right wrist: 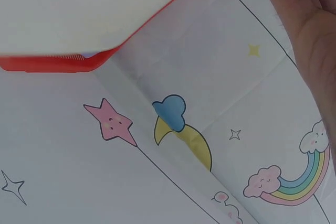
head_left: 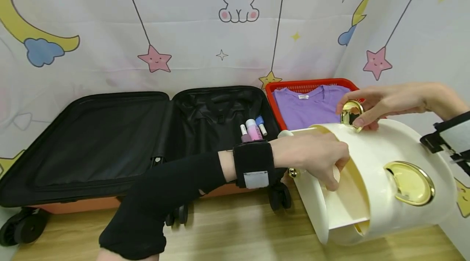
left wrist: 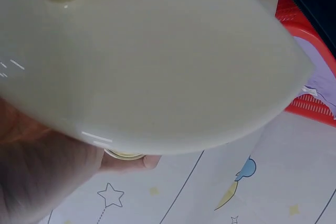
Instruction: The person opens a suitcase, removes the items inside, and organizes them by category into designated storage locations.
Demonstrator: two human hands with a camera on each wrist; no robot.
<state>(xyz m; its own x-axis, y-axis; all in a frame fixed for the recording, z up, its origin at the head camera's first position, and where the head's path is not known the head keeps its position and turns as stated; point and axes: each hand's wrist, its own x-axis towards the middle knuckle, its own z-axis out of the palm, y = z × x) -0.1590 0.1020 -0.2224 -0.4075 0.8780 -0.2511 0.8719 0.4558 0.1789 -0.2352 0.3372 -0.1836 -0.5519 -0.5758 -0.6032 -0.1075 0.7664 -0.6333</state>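
Note:
A white rounded storage box (head_left: 389, 151) with gold trim lies tilted at the right in the head view, its drawer (head_left: 312, 195) pulled out. My left hand (head_left: 315, 157) reaches into that drawer, fingers curled around a small cream-white item (head_left: 336, 173) whose kind I cannot make out. The gold handle (head_left: 351, 110) on top of the box is gripped by my right hand (head_left: 393, 104). In the left wrist view the drawer front (left wrist: 168, 66) fills the frame and hides the left fingers. The right wrist view shows part of the right hand (right wrist: 315, 30) and the white box's side (right wrist: 94, 14).
An open black-lined suitcase (head_left: 99, 142) lies on the wood floor (head_left: 227, 232). Nail polish bottles (head_left: 253, 129) lie in its right half. Behind the box, a red basket (head_left: 276, 104) holds a purple shirt (head_left: 312, 106). A printed curtain (head_left: 198, 40) hangs behind.

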